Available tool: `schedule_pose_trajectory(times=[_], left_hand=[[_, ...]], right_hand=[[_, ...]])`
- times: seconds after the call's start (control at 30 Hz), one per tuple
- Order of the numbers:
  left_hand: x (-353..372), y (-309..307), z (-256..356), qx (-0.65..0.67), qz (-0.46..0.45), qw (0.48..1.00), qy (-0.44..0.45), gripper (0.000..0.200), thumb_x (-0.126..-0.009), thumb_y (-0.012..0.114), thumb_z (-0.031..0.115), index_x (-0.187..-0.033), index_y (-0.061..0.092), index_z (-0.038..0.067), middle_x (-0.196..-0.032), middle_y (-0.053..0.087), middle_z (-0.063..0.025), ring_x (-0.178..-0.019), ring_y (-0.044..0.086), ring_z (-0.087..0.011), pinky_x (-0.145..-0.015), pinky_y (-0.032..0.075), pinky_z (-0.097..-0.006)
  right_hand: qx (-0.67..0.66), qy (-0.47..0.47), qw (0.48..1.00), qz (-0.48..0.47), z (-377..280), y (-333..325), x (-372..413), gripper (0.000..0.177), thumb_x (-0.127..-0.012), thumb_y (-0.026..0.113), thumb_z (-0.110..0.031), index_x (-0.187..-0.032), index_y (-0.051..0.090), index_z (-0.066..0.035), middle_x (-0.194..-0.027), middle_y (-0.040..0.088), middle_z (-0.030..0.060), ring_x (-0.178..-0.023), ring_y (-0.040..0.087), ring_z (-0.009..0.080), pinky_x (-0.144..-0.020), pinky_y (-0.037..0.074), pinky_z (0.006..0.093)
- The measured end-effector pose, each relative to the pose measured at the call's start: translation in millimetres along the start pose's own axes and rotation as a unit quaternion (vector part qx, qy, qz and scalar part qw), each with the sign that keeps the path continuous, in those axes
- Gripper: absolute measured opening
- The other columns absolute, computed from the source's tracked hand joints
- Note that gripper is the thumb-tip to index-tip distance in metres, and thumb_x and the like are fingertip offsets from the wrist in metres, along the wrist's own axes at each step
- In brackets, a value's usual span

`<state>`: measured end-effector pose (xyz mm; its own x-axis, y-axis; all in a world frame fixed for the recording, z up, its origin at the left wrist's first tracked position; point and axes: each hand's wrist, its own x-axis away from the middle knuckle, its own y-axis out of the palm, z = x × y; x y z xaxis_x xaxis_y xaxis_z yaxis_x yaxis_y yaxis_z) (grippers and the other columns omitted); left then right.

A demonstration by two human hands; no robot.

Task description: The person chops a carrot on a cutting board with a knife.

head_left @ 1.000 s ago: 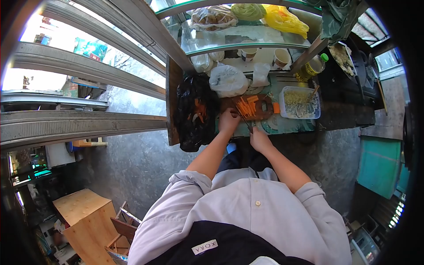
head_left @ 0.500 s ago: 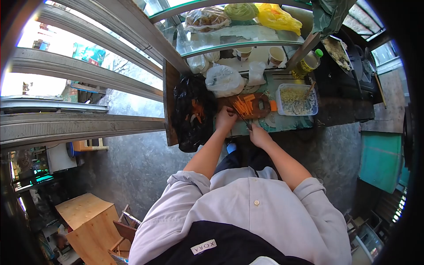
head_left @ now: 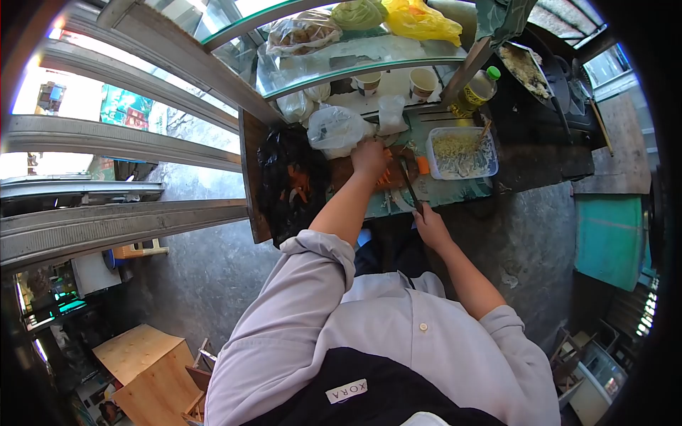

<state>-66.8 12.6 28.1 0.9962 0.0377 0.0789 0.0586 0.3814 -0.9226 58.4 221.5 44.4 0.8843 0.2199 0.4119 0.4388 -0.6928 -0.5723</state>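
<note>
My left hand is over the brown cutting board, its fingers curled down on a pile of carrot sticks. The fingertips are mostly hidden behind the hand. My right hand grips the handle of a knife by the table's front edge. The blade points away from me, to the right of the carrot sticks. An orange carrot chunk lies just right of the blade. Beside it stands a plastic tub of pale, sprout-like shreds.
A black plastic bag with orange scraps sits on the left. Behind the board are a white plastic bag and paper cups. An oil bottle and a pan of food stand at right. A glass shelf overhangs the back.
My left hand has moved right and away from me, onto the carrot sticks. The knife has swung to the right, off the carrot sticks. The whole view has shifted slightly.
</note>
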Motion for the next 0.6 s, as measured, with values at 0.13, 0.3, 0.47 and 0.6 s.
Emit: schedule_pose_trajectory(times=[0.13,0.3,0.47,0.6], left_hand=[[-14,-7,-4,0.144,-0.129,0.974,-0.117,0.024,-0.076,0.071,0.029,-0.097,0.072,0.016,-0.087,0.071,-0.0071,-0.085,0.068,-0.0218,-0.074,0.052,-0.0363],[-13,-27,-3,0.26,-0.108,0.95,-0.136,0.025,-0.077,0.072,0.028,-0.096,0.071,0.012,-0.081,0.07,-0.0063,-0.076,0.068,-0.0185,-0.069,0.052,-0.0321],[35,-42,-36,0.363,0.035,0.922,-0.131,0.026,-0.079,0.072,0.026,-0.094,0.07,0.005,-0.079,0.07,-0.007,-0.072,0.065,-0.0126,-0.066,0.05,-0.0264],[85,-25,-79,0.356,0.07,0.905,-0.222,0.028,-0.079,0.071,0.028,-0.091,0.069,0.003,-0.084,0.071,-0.0091,-0.078,0.068,-0.0176,-0.071,0.051,-0.0304]], right_hand=[[0.0,0.012,1.0,-0.007,4,-6,7,0.028,-0.094,0.049,-0.023,-0.106,0.049,0.002,-0.092,0.061,0.0317,-0.093,0.057,0.0479,-0.078,0.045,0.0522],[0.007,0.01,0.999,-0.037,5,-7,7,0.029,-0.094,0.049,-0.025,-0.104,0.049,0.002,-0.091,0.062,0.0307,-0.091,0.058,0.0481,-0.079,0.045,0.0531],[0.029,-0.042,0.996,-0.071,-1,15,-3,0.03,-0.093,0.049,-0.025,-0.105,0.048,0.002,-0.09,0.062,0.0313,-0.09,0.058,0.0481,-0.078,0.045,0.0536],[0.078,-0.043,0.987,-0.131,-20,43,-11,0.031,-0.093,0.049,-0.024,-0.106,0.047,0.003,-0.088,0.062,0.0315,-0.087,0.06,0.0477,-0.078,0.046,0.0536]])
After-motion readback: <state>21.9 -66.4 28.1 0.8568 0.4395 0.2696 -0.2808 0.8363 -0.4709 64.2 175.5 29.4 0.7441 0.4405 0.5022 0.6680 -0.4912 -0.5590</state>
